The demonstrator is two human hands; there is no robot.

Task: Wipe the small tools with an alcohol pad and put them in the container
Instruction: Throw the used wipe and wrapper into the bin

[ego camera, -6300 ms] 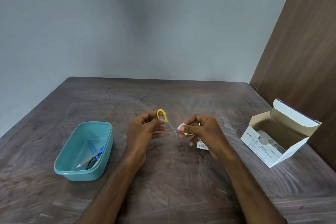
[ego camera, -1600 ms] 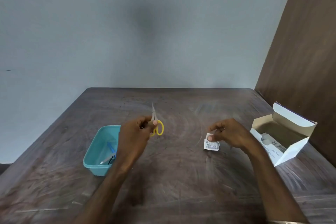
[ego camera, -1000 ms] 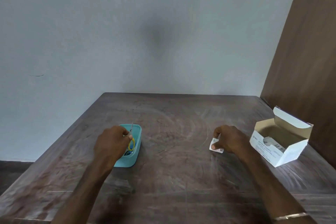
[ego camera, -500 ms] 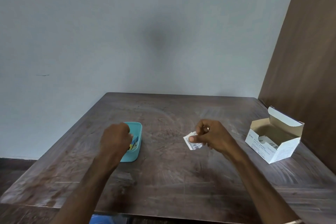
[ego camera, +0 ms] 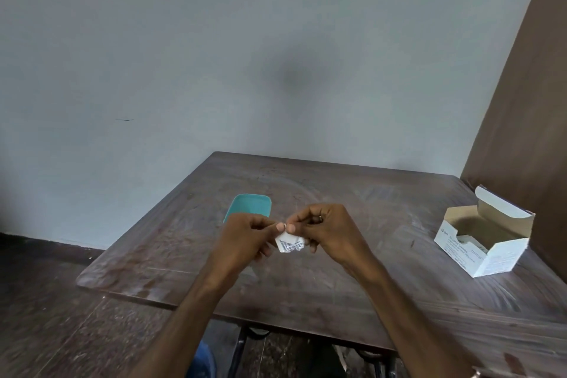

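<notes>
Now, from the head view, both hands pinch the wrapper (ego camera: 290,245) above the table (ego camera: 337,285): left hand (ego camera: 245,239), right hand (ego camera: 331,232). Light, crumpled and limp, probably best gripped by its edges. The tub (ego camera: 250,207) sits just behind.

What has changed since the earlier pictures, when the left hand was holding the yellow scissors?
The left hand put the scissors into the teal container, let go, and came back to the middle. Now it pinches the white wrapper together with the right hand, lifted above the table. The open box stayed at the right.
</notes>
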